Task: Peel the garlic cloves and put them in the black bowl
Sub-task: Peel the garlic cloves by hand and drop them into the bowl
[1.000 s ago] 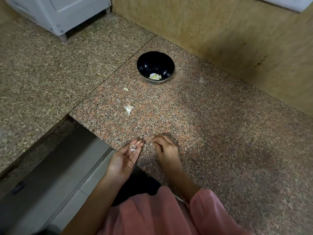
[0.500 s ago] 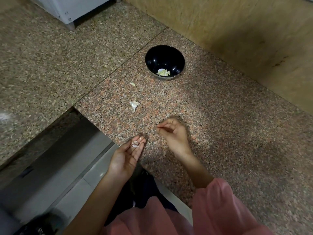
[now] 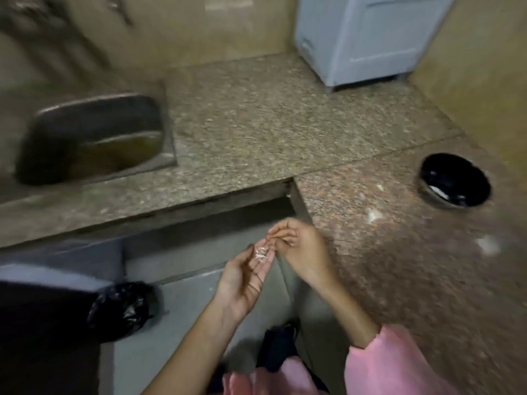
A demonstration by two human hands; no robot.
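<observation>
Garlic skins (image 3: 261,252) on left hand (image 3: 242,280) (right hand (image 3: 302,252) beside), black bowl (image 3: 456,169) apart.

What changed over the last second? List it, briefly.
The view swung left, so the black bowl now sits far right. The right hand moved off the counter to the fingertips of the left hand, at the garlic skin lying there. Unchanged: left hand open and palm up with the skin; bowl and loose peel scraps on the counter.

The person wears a loose pink top. Its right sleeve (image 3: 399,363) is wide, soft and plain, with a gently creased hem. Left of that sleeve, more of the same pink cloth (image 3: 271,377) shows. Beyond the sleeve, the forearms run bare to the left hand (image 3: 242,283) and the right hand (image 3: 302,249).
</observation>
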